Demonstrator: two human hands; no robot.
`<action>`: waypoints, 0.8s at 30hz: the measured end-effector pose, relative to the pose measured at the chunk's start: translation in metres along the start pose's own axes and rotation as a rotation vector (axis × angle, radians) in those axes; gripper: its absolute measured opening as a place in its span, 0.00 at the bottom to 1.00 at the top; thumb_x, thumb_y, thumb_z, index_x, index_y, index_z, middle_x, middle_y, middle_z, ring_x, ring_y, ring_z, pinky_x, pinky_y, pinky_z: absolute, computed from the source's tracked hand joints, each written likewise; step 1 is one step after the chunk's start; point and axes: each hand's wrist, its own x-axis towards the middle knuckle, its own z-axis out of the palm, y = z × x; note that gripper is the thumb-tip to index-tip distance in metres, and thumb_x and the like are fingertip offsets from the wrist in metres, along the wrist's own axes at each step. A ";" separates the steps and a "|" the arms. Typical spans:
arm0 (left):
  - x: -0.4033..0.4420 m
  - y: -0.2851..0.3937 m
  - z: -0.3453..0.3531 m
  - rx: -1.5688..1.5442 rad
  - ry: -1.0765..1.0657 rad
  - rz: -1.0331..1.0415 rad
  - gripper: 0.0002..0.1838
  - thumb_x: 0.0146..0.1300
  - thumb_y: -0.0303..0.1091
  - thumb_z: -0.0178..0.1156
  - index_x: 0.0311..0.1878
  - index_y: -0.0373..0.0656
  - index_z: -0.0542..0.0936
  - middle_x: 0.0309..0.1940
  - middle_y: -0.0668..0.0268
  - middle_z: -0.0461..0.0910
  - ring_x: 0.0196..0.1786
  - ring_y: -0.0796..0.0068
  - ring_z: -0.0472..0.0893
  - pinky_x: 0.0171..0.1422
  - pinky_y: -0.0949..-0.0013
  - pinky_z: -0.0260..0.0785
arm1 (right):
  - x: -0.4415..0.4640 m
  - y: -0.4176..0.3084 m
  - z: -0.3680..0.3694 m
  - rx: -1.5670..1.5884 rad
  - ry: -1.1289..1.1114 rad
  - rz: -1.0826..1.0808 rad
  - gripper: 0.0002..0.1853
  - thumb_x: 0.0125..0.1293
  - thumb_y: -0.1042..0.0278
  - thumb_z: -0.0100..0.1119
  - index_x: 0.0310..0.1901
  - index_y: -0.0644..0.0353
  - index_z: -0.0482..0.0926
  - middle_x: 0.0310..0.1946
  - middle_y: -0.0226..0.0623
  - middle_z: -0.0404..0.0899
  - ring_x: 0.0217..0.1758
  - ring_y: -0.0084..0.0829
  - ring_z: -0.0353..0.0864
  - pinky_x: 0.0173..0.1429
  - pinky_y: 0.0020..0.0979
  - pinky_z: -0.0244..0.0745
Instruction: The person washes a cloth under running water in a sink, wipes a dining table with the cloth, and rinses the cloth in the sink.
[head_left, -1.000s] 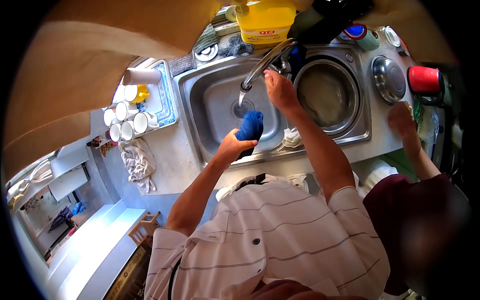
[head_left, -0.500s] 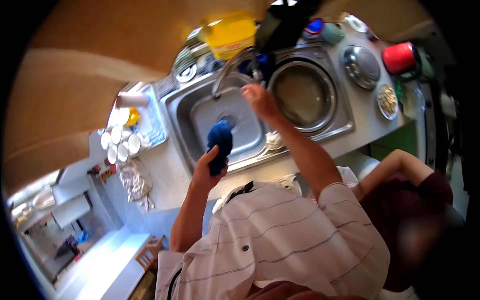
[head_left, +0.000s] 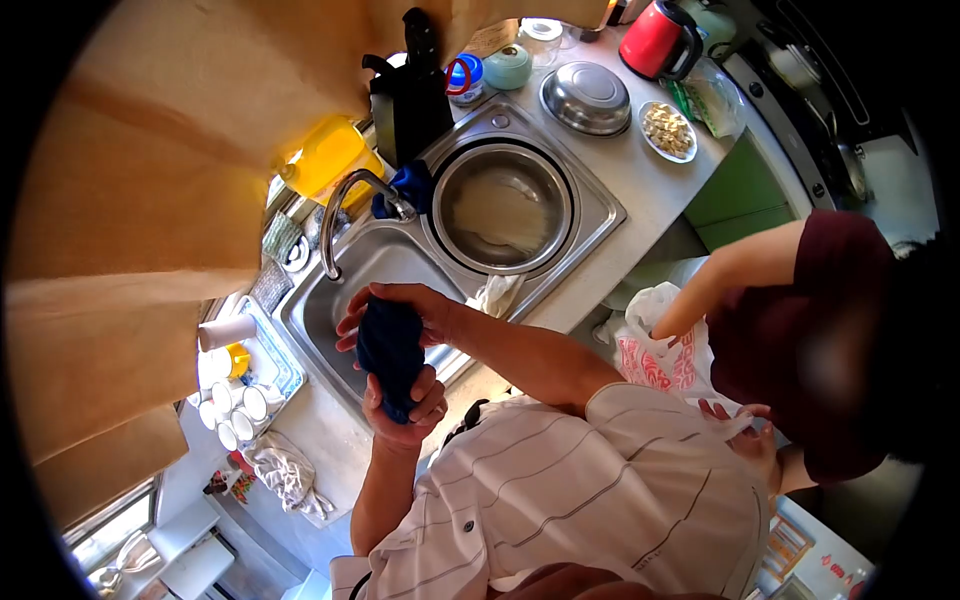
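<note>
A dark blue cloth (head_left: 390, 350), bunched into a long bundle, hangs over the near edge of the left sink basin (head_left: 385, 250). My left hand (head_left: 405, 408) is closed round its lower end. At the upper end my right hand (head_left: 425, 305) grips it, with the thumb on top and fingers showing at the far side. Beyond the hands, the curved faucet (head_left: 340, 225) reaches over the basin, with another blue cloth (head_left: 408, 188) at its base.
A steel bowl (head_left: 565, 205) with cloudy water sits in the right basin. Along the counter are a yellow jug (head_left: 335, 160), a metal lid (head_left: 588, 98), a plate of pale food (head_left: 668, 132), a red kettle (head_left: 655, 40) and several mugs (head_left: 240, 405). At right, another person handles a plastic bag (head_left: 665, 340).
My right hand has come from near the faucet to the cloth and taken hold of its upper end. The view has turned, and the other person's plastic bag now shows.
</note>
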 end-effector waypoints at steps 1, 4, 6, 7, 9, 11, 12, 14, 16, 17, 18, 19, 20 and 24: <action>-0.001 0.001 -0.002 -0.004 -0.022 -0.002 0.36 0.64 0.60 0.65 0.64 0.44 0.70 0.31 0.69 0.70 0.23 0.80 0.66 0.24 0.77 0.57 | -0.001 0.001 0.009 0.024 -0.023 -0.065 0.20 0.73 0.55 0.57 0.56 0.64 0.78 0.50 0.47 0.82 0.59 0.45 0.82 0.64 0.44 0.79; -0.003 0.007 0.011 0.077 0.006 -0.006 0.35 0.63 0.57 0.68 0.63 0.44 0.70 0.31 0.69 0.69 0.22 0.80 0.65 0.24 0.77 0.57 | 0.002 -0.001 0.022 -0.136 0.007 -0.158 0.18 0.71 0.60 0.60 0.53 0.65 0.80 0.44 0.43 0.84 0.49 0.38 0.86 0.58 0.41 0.82; -0.005 0.012 0.018 0.165 0.058 -0.011 0.33 0.62 0.55 0.70 0.60 0.43 0.70 0.30 0.69 0.69 0.22 0.79 0.65 0.24 0.77 0.57 | 0.005 -0.004 0.027 -0.314 0.066 -0.188 0.16 0.69 0.63 0.60 0.52 0.64 0.82 0.41 0.42 0.85 0.45 0.35 0.87 0.55 0.37 0.83; -0.005 0.017 0.019 0.296 0.180 -0.008 0.31 0.63 0.53 0.70 0.57 0.43 0.71 0.30 0.69 0.69 0.22 0.79 0.65 0.23 0.76 0.56 | 0.006 -0.006 0.029 -0.410 0.165 -0.171 0.14 0.68 0.67 0.59 0.50 0.64 0.83 0.39 0.40 0.85 0.42 0.32 0.86 0.52 0.34 0.82; 0.000 0.027 0.015 0.491 0.325 0.013 0.21 0.64 0.45 0.70 0.45 0.41 0.72 0.27 0.68 0.69 0.21 0.78 0.66 0.22 0.75 0.56 | 0.010 -0.006 0.028 -0.506 0.265 -0.158 0.13 0.66 0.70 0.58 0.49 0.63 0.85 0.37 0.39 0.85 0.38 0.28 0.85 0.48 0.30 0.82; 0.006 0.030 0.009 0.624 0.449 -0.006 0.20 0.62 0.43 0.72 0.42 0.41 0.73 0.24 0.70 0.70 0.20 0.79 0.66 0.22 0.75 0.57 | 0.016 -0.003 0.017 -0.649 0.427 -0.197 0.13 0.66 0.73 0.55 0.48 0.64 0.85 0.34 0.35 0.84 0.36 0.23 0.82 0.44 0.27 0.80; 0.009 0.030 0.007 0.752 0.577 -0.018 0.18 0.60 0.40 0.74 0.38 0.41 0.74 0.21 0.71 0.70 0.18 0.79 0.67 0.22 0.75 0.57 | 0.018 -0.002 0.012 -0.650 0.428 -0.203 0.13 0.66 0.73 0.55 0.48 0.64 0.85 0.34 0.35 0.84 0.36 0.23 0.82 0.44 0.27 0.80; 0.015 0.028 0.005 0.778 0.633 -0.006 0.14 0.60 0.35 0.73 0.36 0.42 0.75 0.20 0.73 0.72 0.17 0.80 0.67 0.22 0.74 0.57 | 0.020 0.002 0.002 -0.824 0.568 -0.213 0.13 0.64 0.74 0.54 0.44 0.62 0.87 0.33 0.33 0.84 0.35 0.22 0.82 0.42 0.26 0.79; 0.021 0.030 -0.010 0.952 0.778 -0.033 0.12 0.59 0.32 0.72 0.37 0.44 0.77 0.21 0.74 0.72 0.17 0.82 0.67 0.22 0.75 0.57 | 0.031 0.009 -0.019 -0.865 0.657 -0.210 0.12 0.64 0.73 0.54 0.40 0.59 0.88 0.32 0.33 0.84 0.35 0.23 0.82 0.43 0.27 0.78; 0.022 0.034 -0.024 1.031 0.813 -0.063 0.10 0.58 0.31 0.71 0.38 0.44 0.78 0.23 0.75 0.75 0.20 0.82 0.71 0.24 0.74 0.61 | 0.036 0.012 -0.031 -0.906 0.747 -0.205 0.12 0.63 0.72 0.53 0.37 0.57 0.89 0.30 0.33 0.85 0.35 0.24 0.82 0.43 0.28 0.78; 0.024 0.034 -0.038 1.031 0.812 -0.064 0.10 0.58 0.31 0.71 0.38 0.44 0.78 0.23 0.75 0.75 0.20 0.82 0.71 0.24 0.74 0.61 | 0.038 0.015 -0.041 -0.906 0.748 -0.206 0.12 0.63 0.72 0.53 0.37 0.57 0.89 0.30 0.33 0.85 0.35 0.24 0.82 0.43 0.28 0.78; 0.027 0.033 -0.051 1.179 0.865 -0.037 0.11 0.57 0.32 0.71 0.38 0.42 0.79 0.24 0.74 0.76 0.22 0.81 0.73 0.27 0.72 0.64 | 0.040 0.018 -0.050 -0.984 0.792 -0.224 0.12 0.63 0.72 0.52 0.35 0.56 0.89 0.29 0.34 0.85 0.35 0.25 0.83 0.43 0.29 0.78; 0.029 0.033 -0.064 1.327 0.916 -0.007 0.12 0.56 0.32 0.71 0.39 0.40 0.79 0.26 0.72 0.78 0.24 0.80 0.76 0.29 0.70 0.67 | 0.041 0.020 -0.058 -1.062 0.836 -0.241 0.13 0.63 0.72 0.51 0.33 0.55 0.89 0.28 0.35 0.84 0.34 0.26 0.83 0.43 0.31 0.78; 0.027 0.033 -0.101 1.573 0.860 0.021 0.16 0.56 0.38 0.70 0.41 0.37 0.79 0.30 0.63 0.83 0.33 0.68 0.84 0.39 0.63 0.74 | 0.042 0.031 -0.088 -1.108 0.930 -0.200 0.13 0.62 0.72 0.51 0.31 0.54 0.87 0.28 0.38 0.85 0.35 0.31 0.84 0.45 0.33 0.79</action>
